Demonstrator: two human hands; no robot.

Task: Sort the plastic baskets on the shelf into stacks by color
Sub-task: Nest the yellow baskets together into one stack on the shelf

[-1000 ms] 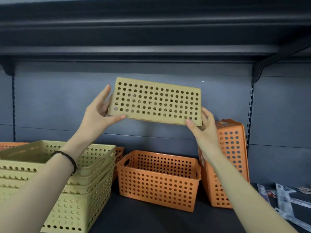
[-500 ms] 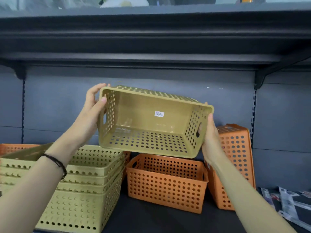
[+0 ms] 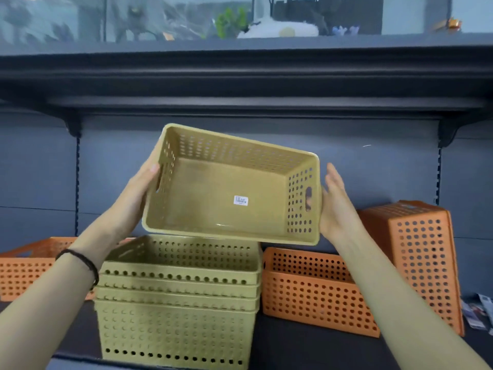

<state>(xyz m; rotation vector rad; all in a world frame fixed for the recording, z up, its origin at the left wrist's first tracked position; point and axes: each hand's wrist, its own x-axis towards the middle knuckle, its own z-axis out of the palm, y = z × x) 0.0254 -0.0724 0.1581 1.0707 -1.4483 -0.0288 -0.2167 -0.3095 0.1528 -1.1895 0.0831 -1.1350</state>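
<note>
I hold an olive-green perforated basket (image 3: pixel 213 198) in the air, tipped so its open mouth faces me and a white sticker shows on its bottom. My left hand (image 3: pixel 136 193) grips its left end at the handle slot. My right hand (image 3: pixel 336 201) presses flat against its right end, fingers straight. It hovers just above a stack of several nested olive-green baskets (image 3: pixel 176 297). One orange basket (image 3: pixel 309 289) stands upright right of the stack, another orange basket (image 3: pixel 424 252) stands on its end at far right, and a third orange basket (image 3: pixel 21 265) sits at far left.
The dark shelf board (image 3: pixel 306 345) carries the baskets. An upper shelf (image 3: pixel 240 76) overhangs close above the held basket. Printed papers (image 3: pixel 477 313) lie at the right edge. A grey back panel (image 3: pixel 386 172) closes the rear.
The held basket has rotated from showing its perforated side to showing its open mouth, and it has moved left, over the green stack. The view has shifted upward.
</note>
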